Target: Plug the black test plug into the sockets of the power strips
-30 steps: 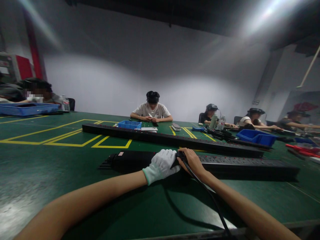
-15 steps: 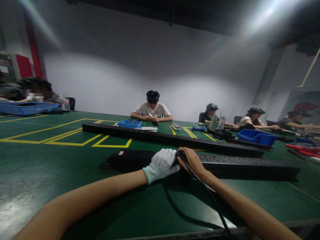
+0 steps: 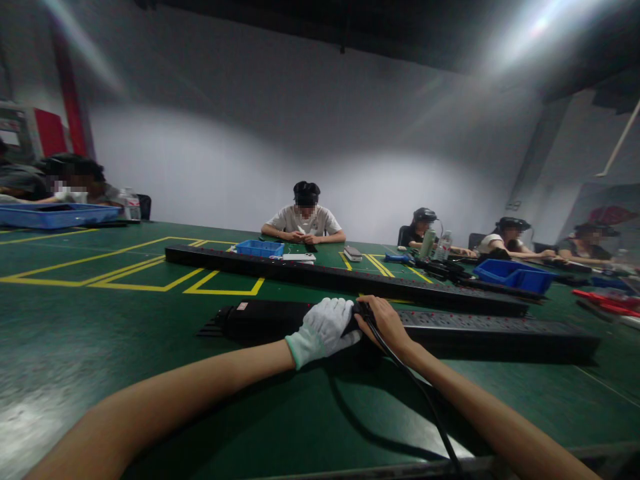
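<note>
Across the table in front of me lies a long black power strip with rows of outlets and small red marks. My left hand, in a white glove with a green cuff, is wrapped over its middle. Right beside it, my bare right hand closes round a black plug against the strip's top. From the plug a black cable runs down past my right forearm to the table's front edge. The plug's underside and the outlet below it are hidden by my fingers.
A second black power strip lies just behind the first. Farther back are a small blue basket, a blue bin and red items. A co-worker sits opposite; several others sit at both sides.
</note>
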`<action>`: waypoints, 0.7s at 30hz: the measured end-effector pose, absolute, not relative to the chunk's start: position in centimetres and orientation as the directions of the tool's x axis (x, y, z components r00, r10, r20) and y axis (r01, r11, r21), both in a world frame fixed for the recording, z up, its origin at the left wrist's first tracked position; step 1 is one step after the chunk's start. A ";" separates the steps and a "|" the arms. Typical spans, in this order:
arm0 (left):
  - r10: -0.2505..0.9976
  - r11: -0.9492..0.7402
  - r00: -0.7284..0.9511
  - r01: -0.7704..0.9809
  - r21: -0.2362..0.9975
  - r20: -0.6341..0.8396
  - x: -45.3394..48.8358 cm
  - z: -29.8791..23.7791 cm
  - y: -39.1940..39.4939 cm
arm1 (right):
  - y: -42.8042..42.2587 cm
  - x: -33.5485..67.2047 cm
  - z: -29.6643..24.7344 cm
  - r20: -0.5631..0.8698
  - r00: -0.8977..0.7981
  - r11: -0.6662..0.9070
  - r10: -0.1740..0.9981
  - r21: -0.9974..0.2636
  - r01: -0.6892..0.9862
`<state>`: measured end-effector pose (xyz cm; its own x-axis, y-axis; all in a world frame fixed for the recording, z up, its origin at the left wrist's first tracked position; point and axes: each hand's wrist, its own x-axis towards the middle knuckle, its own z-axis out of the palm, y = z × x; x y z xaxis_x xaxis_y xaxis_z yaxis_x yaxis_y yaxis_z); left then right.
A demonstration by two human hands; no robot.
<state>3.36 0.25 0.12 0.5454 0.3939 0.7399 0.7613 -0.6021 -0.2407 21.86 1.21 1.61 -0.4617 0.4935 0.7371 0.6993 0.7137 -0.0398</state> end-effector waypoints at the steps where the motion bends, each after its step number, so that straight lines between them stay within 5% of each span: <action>1: 0.397 -0.603 0.546 0.761 -0.238 0.738 3.3 0.1 0.3 | 1.2 21.9 1.6 0.733 -0.465 0.714 0.497 -0.040 0.699; 21: 0.414 -0.594 0.545 0.769 -0.238 0.729 3.3 0.1 0.2 | 1.2 21.9 1.6 0.716 -0.478 0.712 0.509 -0.037 0.702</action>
